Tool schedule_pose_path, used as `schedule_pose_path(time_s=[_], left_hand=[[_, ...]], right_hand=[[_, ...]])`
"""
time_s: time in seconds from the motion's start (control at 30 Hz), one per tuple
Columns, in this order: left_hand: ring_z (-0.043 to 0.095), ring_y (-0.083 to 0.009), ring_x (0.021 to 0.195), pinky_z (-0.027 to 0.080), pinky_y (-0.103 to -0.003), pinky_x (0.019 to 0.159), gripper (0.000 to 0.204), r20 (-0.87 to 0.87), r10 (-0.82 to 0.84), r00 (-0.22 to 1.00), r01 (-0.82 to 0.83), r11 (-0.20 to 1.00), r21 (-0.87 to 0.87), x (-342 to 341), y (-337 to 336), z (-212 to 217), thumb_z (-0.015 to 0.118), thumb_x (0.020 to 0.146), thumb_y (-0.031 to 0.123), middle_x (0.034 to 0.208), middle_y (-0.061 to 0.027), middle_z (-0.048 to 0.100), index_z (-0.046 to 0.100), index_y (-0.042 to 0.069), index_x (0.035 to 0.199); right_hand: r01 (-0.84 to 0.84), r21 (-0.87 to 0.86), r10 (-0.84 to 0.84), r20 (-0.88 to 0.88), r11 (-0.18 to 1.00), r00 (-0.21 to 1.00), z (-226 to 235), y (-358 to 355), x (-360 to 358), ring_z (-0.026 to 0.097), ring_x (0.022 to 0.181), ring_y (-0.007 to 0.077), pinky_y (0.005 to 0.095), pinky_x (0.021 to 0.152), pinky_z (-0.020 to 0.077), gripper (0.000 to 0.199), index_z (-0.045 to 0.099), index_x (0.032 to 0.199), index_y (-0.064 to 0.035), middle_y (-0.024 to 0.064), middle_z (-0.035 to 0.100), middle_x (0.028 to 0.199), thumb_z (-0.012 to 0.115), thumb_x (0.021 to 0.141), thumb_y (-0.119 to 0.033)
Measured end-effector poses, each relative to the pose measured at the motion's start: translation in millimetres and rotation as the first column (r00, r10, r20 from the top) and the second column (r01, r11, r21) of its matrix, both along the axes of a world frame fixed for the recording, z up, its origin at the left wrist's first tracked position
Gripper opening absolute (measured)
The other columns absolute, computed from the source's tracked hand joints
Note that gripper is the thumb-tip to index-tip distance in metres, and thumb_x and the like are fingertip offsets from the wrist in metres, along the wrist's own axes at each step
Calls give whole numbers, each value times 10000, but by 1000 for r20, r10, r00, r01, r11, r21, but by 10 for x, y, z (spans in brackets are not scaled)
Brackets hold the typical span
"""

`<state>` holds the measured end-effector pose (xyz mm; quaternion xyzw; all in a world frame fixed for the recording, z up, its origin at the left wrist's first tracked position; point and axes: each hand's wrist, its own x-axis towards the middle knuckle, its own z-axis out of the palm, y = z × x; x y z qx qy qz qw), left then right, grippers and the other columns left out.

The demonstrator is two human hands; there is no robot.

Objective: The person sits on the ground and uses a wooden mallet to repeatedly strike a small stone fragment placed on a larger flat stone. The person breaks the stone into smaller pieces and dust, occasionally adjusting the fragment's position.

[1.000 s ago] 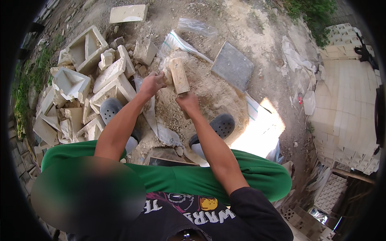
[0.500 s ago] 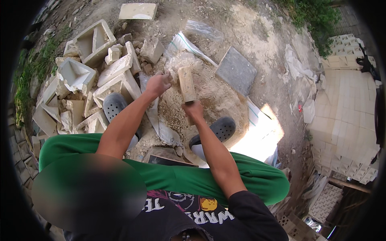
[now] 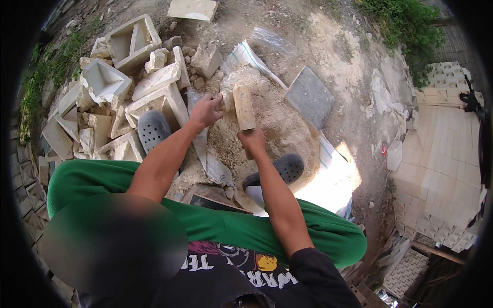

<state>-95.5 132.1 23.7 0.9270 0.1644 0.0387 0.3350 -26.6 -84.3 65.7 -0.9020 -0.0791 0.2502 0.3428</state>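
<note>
My right hand (image 3: 251,141) is wrapped round the short handle of a wooden mallet (image 3: 243,107). The mallet's thick, pale cylindrical head lies over a heap of crushed, sandy rubble (image 3: 272,115). To its left, my left hand (image 3: 207,110) has its fingers and thumb bent round the near side of a small pale chunk (image 3: 226,101), close beside the mallet head. The chunk's colour blends into the rubble, so its outline is partly unclear. A white woven sack (image 3: 251,60) with a thin stripe shows under the edges of the heap.
Broken pale block pieces (image 3: 159,105) are piled at the left. A grey square slab (image 3: 309,97) lies right of the heap, and clear plastic (image 3: 275,41) beyond it. My clog-shod feet (image 3: 154,131) flank the heap. Stacked pale blocks (image 3: 436,154) stand far right.
The whole view has shifted a little, so the ground things sit slightly farther right. Both hands stay at the chunk and mallet, with the mallet head standing a little more upright.
</note>
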Motion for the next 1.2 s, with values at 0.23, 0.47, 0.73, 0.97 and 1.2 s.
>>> schedule_pose_path(time_s=[0.23, 0.47, 0.73, 0.97, 1.2], left_hand=[[659, -379, 983, 544, -462, 846, 636, -142, 38, 989, -39, 999, -4, -323, 34, -58, 743, 770, 286, 1135, -170, 612, 593, 83, 1354], [601, -363, 1160, 514, -465, 946, 637, -188, 102, 977, -109, 994, -27, -249, -135, 41, 733, 787, 248, 1278, -143, 581, 535, 80, 1368], [586, -298, 1129, 456, -417, 980, 455, 142, -137, 980, 107, 974, 201, -280, -369, 60, 702, 793, 163, 1176, -101, 608, 615, 120, 1237], [651, -336, 990, 523, -466, 821, 352, 17, -159, 987, 157, 985, 75, -78, -770, -4, 692, 851, 191, 1023, -134, 651, 618, 108, 1185], [659, -404, 909, 529, -499, 758, 323, -97, -22, 995, 21, 1000, -13, 104, -760, 1, 677, 904, 230, 981, -181, 661, 589, 73, 1173]], right_hand=[[38, 56, -39, 15, 998, 999, 468, 180, 183, 736, 796, 378, 440, 695, 558, 402, 695, 897, 43, 202, 706, 721, 749, 744, -325], [-11, 75, -1, 156, 997, 988, 65, 196, 71, 713, 697, 320, 425, 665, 554, 329, 706, 817, 25, 166, 705, 704, 749, 722, -287], [99, 59, -106, 138, 993, 985, 218, 113, 215, 693, 543, 213, 363, 577, 552, 269, 695, 726, -5, 101, 667, 589, 721, 739, -273], [0, -199, 4, 22, 980, 1000, -71, -173, 212, 727, 866, 397, 477, 765, 570, 378, 727, 919, 10, 220, 738, 848, 704, 738, -322], [212, 90, -186, -240, 973, 953, 598, -75, 273, 723, 668, 288, 391, 663, 572, 313, 720, 811, 15, 154, 709, 688, 719, 745, -291]])
